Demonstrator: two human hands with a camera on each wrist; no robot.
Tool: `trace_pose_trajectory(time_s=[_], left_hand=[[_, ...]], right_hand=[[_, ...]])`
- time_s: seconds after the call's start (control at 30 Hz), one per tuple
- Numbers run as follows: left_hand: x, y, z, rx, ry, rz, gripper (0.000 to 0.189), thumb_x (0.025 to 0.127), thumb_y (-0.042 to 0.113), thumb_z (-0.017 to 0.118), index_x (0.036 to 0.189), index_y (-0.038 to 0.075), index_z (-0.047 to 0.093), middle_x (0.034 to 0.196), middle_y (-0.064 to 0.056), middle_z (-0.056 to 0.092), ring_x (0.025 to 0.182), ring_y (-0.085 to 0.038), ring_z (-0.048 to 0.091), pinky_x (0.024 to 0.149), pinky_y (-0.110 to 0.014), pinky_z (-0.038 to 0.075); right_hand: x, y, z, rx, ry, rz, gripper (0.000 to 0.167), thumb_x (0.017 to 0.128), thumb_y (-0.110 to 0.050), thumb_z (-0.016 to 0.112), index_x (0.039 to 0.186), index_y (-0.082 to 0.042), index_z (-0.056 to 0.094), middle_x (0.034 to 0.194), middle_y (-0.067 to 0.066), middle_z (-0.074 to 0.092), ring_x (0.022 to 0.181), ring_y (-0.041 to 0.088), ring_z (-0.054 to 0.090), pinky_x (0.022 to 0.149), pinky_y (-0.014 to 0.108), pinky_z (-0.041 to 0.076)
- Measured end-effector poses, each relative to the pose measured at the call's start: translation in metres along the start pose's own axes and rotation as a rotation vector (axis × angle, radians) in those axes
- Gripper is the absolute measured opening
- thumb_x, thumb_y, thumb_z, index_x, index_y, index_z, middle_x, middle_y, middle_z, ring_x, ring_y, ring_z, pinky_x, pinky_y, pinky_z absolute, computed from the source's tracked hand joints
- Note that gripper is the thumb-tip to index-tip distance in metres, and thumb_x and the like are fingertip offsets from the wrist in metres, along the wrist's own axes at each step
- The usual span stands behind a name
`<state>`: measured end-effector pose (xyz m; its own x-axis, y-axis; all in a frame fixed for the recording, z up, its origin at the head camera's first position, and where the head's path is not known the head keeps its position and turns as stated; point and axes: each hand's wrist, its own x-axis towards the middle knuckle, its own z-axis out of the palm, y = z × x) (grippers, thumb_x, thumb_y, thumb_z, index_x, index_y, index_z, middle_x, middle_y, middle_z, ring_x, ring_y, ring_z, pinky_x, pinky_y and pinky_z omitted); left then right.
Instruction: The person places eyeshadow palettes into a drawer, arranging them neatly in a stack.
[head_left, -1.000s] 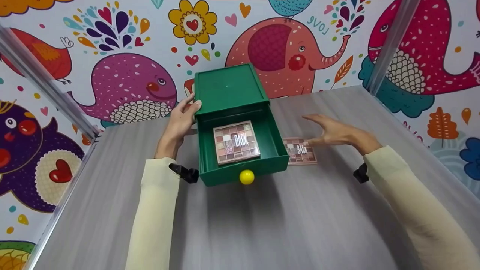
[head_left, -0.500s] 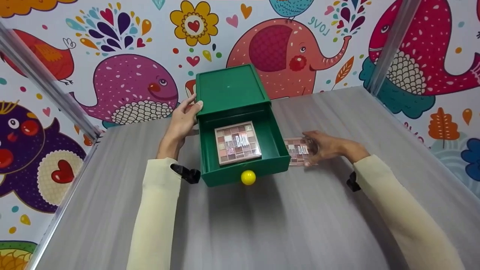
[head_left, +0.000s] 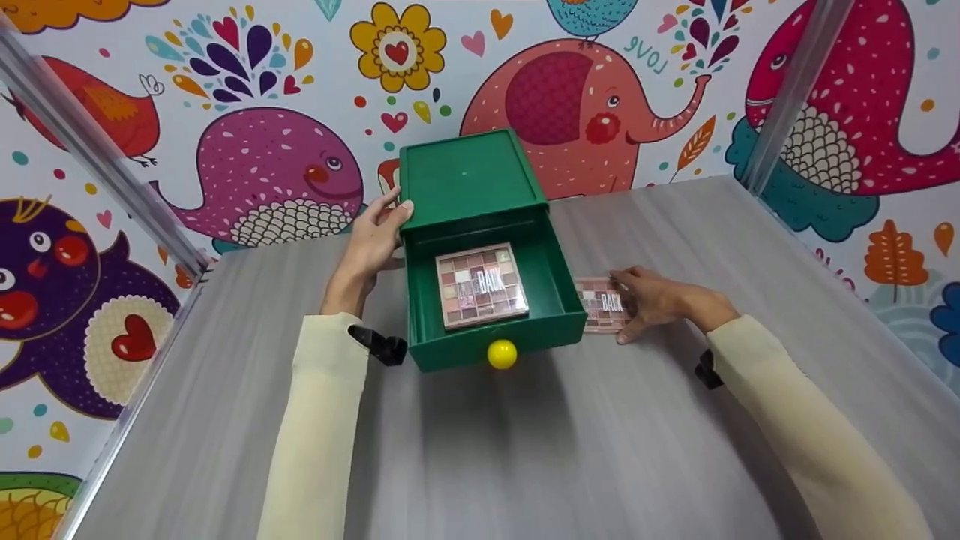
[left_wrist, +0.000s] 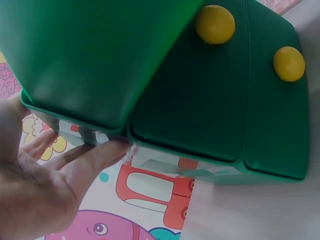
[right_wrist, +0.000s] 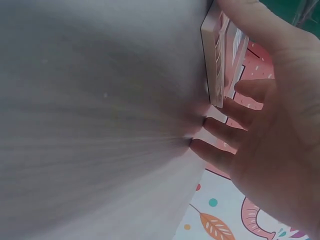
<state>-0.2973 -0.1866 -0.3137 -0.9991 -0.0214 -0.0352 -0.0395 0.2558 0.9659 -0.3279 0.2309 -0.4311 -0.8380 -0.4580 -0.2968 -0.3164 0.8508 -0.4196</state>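
A green drawer cabinet (head_left: 472,180) stands on the table with its top drawer (head_left: 555,259) pulled out, a yellow ball knob (head_left: 502,354) on its front. An eyeshadow palette (head_left: 480,285) lies face up in that drawer. My left hand (head_left: 371,240) rests on the cabinet's upper left side, its thumb at the front corner; the left wrist view shows extended fingers (left_wrist: 95,160) against the side wall. To the cabinet's right, a second eyeshadow palette (head_left: 600,304) lies on the table, partly hidden by the drawer. My right hand (head_left: 664,300) spans it between thumb and fingers at its right end.
Below the pulled-out drawer, two lower drawers (left_wrist: 190,85) are closed, each with a yellow knob (left_wrist: 289,64). The grey table (head_left: 480,465) meets a wall with printed animals (head_left: 555,112) behind the cabinet. Metal posts (head_left: 799,97) stand at the corners.
My right hand has come down and left onto the palette on the table, its thumb and fingers closing around its right end. The left hand stays at the cabinet; the head view has shifted slightly.
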Motion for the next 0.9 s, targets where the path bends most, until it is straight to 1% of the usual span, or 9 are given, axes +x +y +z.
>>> trace_pose_trajectory(time_s=[0.13,0.3,0.5,0.77,0.9], left_hand=[[0.0,0.001,0.0,0.001,-0.003,-0.004,0.059,0.105,0.041,0.048,0.159,0.03,0.027,0.161,-0.011,0.038,0.14,-0.042,0.046,0.107,-0.059,0.047],[0.0,0.002,0.0,-0.002,-0.007,-0.008,0.059,0.105,0.042,0.048,0.159,0.031,0.028,0.16,-0.01,0.038,0.139,-0.041,0.048,0.105,-0.06,0.048],[0.0,0.0,0.0,-0.006,0.0,-0.007,0.059,0.105,0.041,0.048,0.159,0.03,0.028,0.16,-0.01,0.04,0.138,-0.041,0.05,0.103,-0.06,0.049],[0.0,-0.001,0.0,0.001,-0.005,-0.007,0.059,0.105,0.041,0.048,0.16,0.031,0.026,0.159,-0.01,0.04,0.137,-0.039,0.052,0.103,-0.058,0.05],[0.0,-0.001,0.0,0.007,-0.002,-0.006,0.06,0.105,0.043,0.048,0.16,0.031,0.026,0.16,-0.01,0.039,0.137,-0.039,0.052,0.103,-0.058,0.051]], right_hand=[[-0.004,0.0,0.0,-0.018,0.026,0.007,0.118,0.073,-0.053,0.086,0.159,-0.002,0.021,0.15,0.025,0.031,0.127,0.037,0.04,0.113,0.062,0.037],[-0.005,0.001,0.002,-0.033,0.061,0.001,0.118,0.074,-0.057,0.083,0.158,-0.002,0.022,0.145,0.024,0.035,0.122,0.035,0.043,0.109,0.061,0.041],[-0.007,0.002,0.005,0.001,0.098,-0.027,0.117,0.074,-0.058,0.082,0.158,0.0,0.024,0.141,0.022,0.039,0.121,0.034,0.044,0.108,0.06,0.043],[-0.013,0.003,0.007,0.053,0.099,-0.051,0.115,0.074,-0.055,0.083,0.157,0.0,0.025,0.14,0.019,0.04,0.119,0.031,0.045,0.105,0.054,0.046],[-0.017,0.004,0.007,0.058,0.118,-0.063,0.114,0.074,-0.053,0.084,0.156,0.001,0.026,0.138,0.018,0.041,0.118,0.03,0.046,0.104,0.051,0.046]])
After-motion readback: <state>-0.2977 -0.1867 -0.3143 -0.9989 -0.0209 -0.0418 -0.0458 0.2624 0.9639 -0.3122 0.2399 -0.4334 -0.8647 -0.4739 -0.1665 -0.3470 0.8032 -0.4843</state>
